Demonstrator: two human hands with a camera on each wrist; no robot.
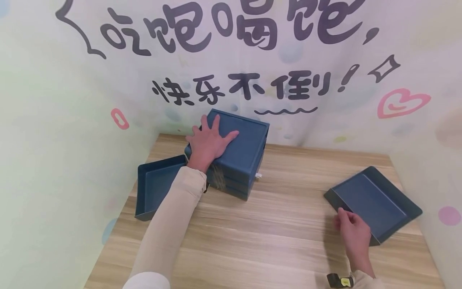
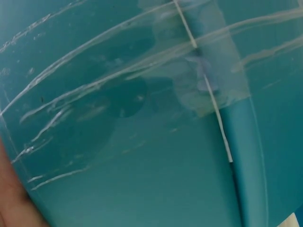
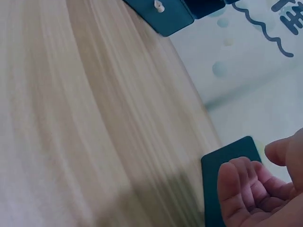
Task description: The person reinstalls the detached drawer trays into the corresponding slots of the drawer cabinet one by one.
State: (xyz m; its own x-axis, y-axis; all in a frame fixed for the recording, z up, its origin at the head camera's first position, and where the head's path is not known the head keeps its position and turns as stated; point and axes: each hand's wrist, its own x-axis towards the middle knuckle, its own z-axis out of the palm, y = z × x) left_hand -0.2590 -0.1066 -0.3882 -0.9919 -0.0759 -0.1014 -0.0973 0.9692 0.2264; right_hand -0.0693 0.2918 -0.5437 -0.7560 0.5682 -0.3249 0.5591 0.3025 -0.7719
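Observation:
My left hand [image 1: 209, 142] rests with spread fingers on top of a dark blue drawer box [image 1: 242, 144] at the back of the table. Clear, wrinkled tape [image 2: 123, 71] runs across the box's face in the left wrist view, with part of the hand at the lower left edge. My right hand [image 1: 353, 233] hovers by the near edge of a blue drawer tray [image 1: 379, 200] on the right. Its fingers [image 3: 229, 184] are loosely curled, the thumb stands apart, and nothing is between them.
Another blue drawer tray [image 1: 162, 184] lies left of the box, partly behind the left forearm. A small white knob [image 1: 258, 176] sticks out of the box's right side. Behind the wood-grain table [image 1: 281, 233] rises a printed wall [image 1: 325, 128]; side walls flank it.

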